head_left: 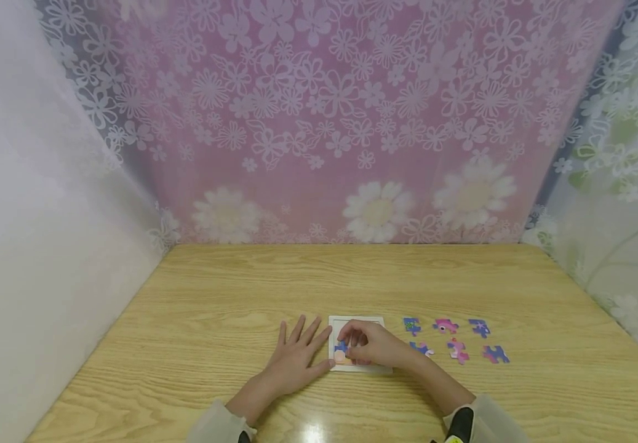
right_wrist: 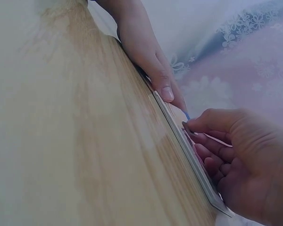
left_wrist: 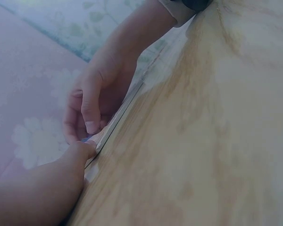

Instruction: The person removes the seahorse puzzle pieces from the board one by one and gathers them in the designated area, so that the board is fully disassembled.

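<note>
A square puzzle tray with a pale rim lies on the table. My left hand lies flat with fingers spread, its thumb and index fingertip at the tray's left edge. Over the tray, my right hand pinches a small puzzle piece between thumb and fingers; its picture is mostly hidden. A blue and peach patch of puzzle shows in the tray's lower left corner. The right hand covers much of the tray's inside.
Several loose puzzle pieces lie in two rows right of the tray, among them a pink one with an eye and a purple one with a star. The wood-grain table meets a flowered pink curtain at the back.
</note>
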Motion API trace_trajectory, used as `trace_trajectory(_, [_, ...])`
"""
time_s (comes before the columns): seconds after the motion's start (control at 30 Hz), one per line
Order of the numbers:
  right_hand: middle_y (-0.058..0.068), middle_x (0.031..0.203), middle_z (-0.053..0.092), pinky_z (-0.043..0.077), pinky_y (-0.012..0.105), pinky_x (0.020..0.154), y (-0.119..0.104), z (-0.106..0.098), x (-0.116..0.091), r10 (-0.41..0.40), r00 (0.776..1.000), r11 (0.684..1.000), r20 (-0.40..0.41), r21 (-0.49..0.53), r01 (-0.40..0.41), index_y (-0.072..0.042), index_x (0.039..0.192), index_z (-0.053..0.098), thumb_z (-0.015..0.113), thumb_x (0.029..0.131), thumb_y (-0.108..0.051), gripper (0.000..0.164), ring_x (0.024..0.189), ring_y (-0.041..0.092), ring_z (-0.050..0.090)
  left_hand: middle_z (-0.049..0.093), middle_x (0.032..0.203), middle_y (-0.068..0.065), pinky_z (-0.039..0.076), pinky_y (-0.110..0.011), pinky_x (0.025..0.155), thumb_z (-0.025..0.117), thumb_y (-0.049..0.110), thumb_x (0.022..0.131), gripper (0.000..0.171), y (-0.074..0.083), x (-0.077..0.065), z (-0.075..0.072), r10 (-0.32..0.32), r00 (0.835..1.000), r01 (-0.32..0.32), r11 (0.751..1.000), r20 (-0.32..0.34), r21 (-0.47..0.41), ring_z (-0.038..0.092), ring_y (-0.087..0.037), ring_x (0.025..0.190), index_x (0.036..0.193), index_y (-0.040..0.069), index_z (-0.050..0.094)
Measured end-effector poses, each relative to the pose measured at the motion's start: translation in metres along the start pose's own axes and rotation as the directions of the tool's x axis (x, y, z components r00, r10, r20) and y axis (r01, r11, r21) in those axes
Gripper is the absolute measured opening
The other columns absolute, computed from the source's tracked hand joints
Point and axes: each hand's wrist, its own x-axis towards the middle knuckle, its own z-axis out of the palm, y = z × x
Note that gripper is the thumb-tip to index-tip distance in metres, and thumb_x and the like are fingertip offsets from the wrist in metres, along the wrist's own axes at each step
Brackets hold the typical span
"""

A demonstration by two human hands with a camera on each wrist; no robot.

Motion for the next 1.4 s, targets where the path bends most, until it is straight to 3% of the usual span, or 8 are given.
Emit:
trace_trajectory(0.4, [0.014,0.082,0.057,0.045,0.021,0.059,-0.041,-0.003,-0.006,0.025,0.999,0.995,-0.028,0.096,-0.022,0.006,0.099,0.058,0.058,0.085,0.005,0.014,0.069,0.016,0.053,0.018,0.15,-0.012,-0.003,-0.064,0.099,0.03,0.057,0.094,0.066,0.002,-0.001,-0.002,0.007,1.0,-0.007,1.0,0.001,0.004,0.005,-0.039,0.135,0.145,0.017,0.029])
trace_trajectory(0.5, [0.014,0.083,0.058,0.046,0.022,0.058,-0.04,-0.003,-0.006,0.044,0.999,0.992,-0.031,0.123,-0.04,0.006,0.099,0.059,0.058,0.085,0.005,0.014,0.07,0.018,0.054,0.018,0.15,-0.012,-0.003,-0.064,0.099,0.03,0.057,0.094,0.066,0.002,-0.001,-0.003,0.008,1.0,-0.008,1.0,0.006,0.003,0.004,-0.038,0.135,0.145,0.016,0.029])
trace_trajectory(0.73, [0.005,0.084,0.06,0.048,0.024,0.062,-0.01,-0.003,-0.001,0.055,0.997,0.996,-0.057,0.074,-0.051,-0.004,0.1,0.062,0.061,0.086,-0.003,0.014,0.077,0.019,0.056,0.017,0.15,-0.011,-0.004,-0.063,0.099,0.028,0.058,0.094,0.066,0.002,-0.001,-0.003,0.005,1.0,-0.005,1.0,0.01,0.011,0.004,-0.038,0.135,0.146,0.017,0.028])
trace_trajectory(1.03, [0.009,0.09,0.06,0.051,0.033,0.068,-0.015,-0.015,-0.007,0.036,0.997,0.995,-0.064,0.099,-0.029,0.001,0.106,0.059,0.059,0.088,-0.003,0.018,0.082,0.024,0.056,0.018,0.15,-0.012,-0.003,-0.063,0.099,0.03,0.057,0.094,0.066,0.002,-0.001,-0.003,0.003,1.0,-0.003,1.0,0.013,-0.002,0.005,-0.039,0.135,0.145,0.016,0.029])
trace_trajectory(1.4, [0.007,0.095,0.06,0.049,0.028,0.07,-0.026,-0.046,-0.034,0.017,0.995,1.0,-0.101,0.027,-0.014,0.001,0.105,0.06,0.06,0.09,-0.011,0.02,0.083,0.021,0.056,0.017,0.15,-0.011,-0.004,-0.062,0.099,0.03,0.058,0.093,0.066,0.001,-0.001,-0.002,-0.002,1.0,0.002,1.0,0.009,-0.008,0.004,-0.038,0.135,0.146,0.017,0.027])
